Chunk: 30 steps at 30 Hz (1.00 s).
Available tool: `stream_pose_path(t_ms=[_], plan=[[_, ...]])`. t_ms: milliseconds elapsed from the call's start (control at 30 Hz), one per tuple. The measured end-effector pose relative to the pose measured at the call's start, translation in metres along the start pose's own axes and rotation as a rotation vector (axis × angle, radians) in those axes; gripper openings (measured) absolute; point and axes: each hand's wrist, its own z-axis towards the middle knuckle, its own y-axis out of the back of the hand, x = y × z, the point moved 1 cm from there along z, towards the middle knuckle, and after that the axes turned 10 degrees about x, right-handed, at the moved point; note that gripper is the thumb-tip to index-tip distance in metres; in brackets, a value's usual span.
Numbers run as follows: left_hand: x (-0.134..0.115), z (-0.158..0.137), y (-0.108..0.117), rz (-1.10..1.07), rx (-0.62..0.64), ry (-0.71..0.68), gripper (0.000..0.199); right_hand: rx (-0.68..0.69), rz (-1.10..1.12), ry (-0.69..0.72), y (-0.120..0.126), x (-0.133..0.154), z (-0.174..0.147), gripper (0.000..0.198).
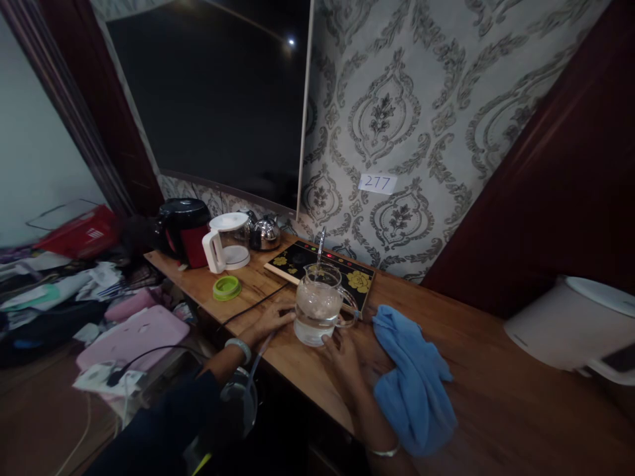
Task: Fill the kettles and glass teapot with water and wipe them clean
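A clear glass teapot [317,314] with a glass handle stands on the wooden counter, partly filled with clear liquid. My left hand [274,318], a bracelet on its wrist, has its fingers against the teapot's left side. On the right, my right hand [343,362] has its thumb and fingers at the lower side, below the handle. Just behind the teapot is a black electric tea stove [297,256] with yellow flowers and a lit red light. Its curved metal spout [321,243] rises behind the teapot's rim. A blue cloth [414,383] lies crumpled to the right.
A green lid [227,288], a glass jug with white handle [214,252], shiny metal kettles [266,233] and a red-black kettle [186,231] stand leftward. A white kettle [560,324] is at far right. A dark cable crosses the counter [496,396]. Clutter lies at left.
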Motion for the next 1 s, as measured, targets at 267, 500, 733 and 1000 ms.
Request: stream_pose_path(t_ms=[267, 500, 733, 1000], plan=[[-0.0025, -0.0011, -0.0005, -0.036, -0.031, -0.009, 0.048, 0.004, 0.024, -0.011, 0.0002, -0.0016, -0.0005, 0.071], [-0.0069, 0.0001, -0.0004, -0.012, 0.001, -0.015, 0.048, 0.006, 0.004, -0.011, 0.0006, -0.0004, -0.0007, 0.069], [-0.0036, -0.0009, -0.0005, -0.042, -0.011, 0.002, 0.050, -0.004, 0.014, -0.014, -0.0013, 0.0015, -0.0022, 0.068], [-0.0040, -0.0003, 0.0005, -0.022, -0.014, -0.006, 0.049, 0.005, 0.038, -0.007, 0.0003, -0.0035, 0.0007, 0.073]])
